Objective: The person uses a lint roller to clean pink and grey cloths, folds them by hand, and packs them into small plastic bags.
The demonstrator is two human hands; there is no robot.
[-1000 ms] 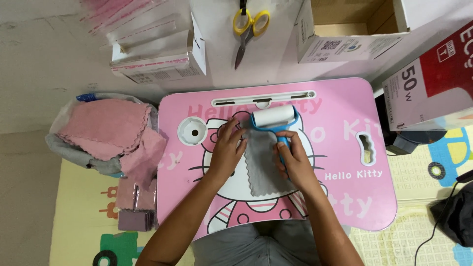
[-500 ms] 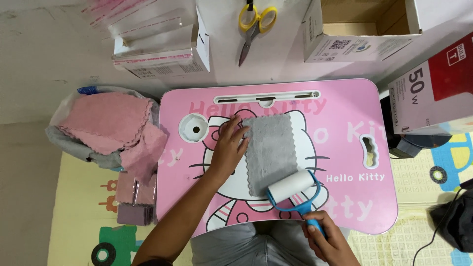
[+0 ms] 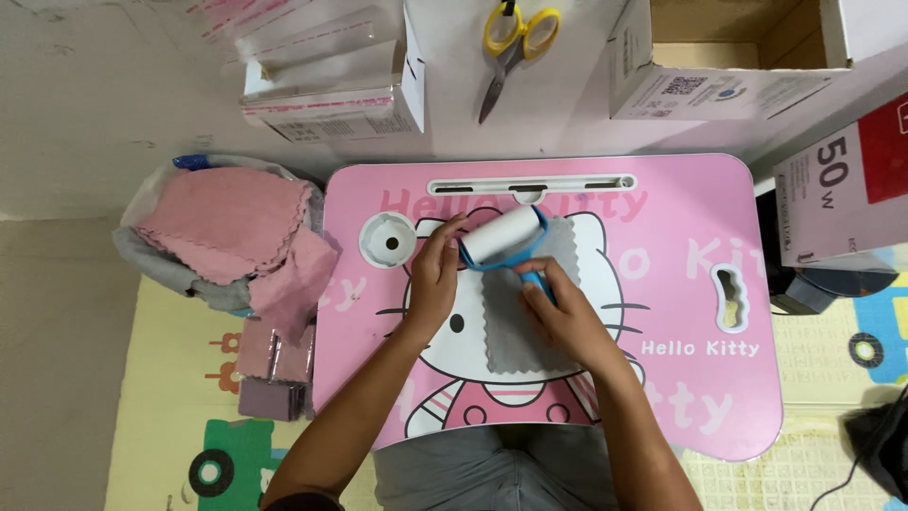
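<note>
1. Right hand point(image 3: 567, 317) is wrapped around the blue handle of the lint roller point(image 3: 503, 237) — fingers curled shut on it, thumb on top.
2. The roller's white drum sits at the far end of the grey cloth point(image 3: 530, 308), touching it, tilted a little so its right end lies nearer the far edge of the pink lap table point(image 3: 690, 416).
3. Left hand point(image 3: 437, 274) is down flat at the cloth's left edge — fingers stretched out and slightly spread, fingertips beside the drum's left end, pinning rather than gripping.
4. The cloth lies in the middle of the tabletop, over the cartoon cat face, its near edge towards the person's lap.
5. Round cup recess point(image 3: 389, 238) sits just left of the left hand, near the table's far-left corner.
6. Off the table's left edge, a heap of pink cloths point(image 3: 227, 227) in a bag.
7. Beyond the far edge: yellow-handled scissors point(image 3: 511, 43) and an open cardboard box point(image 3: 728, 57).
</note>
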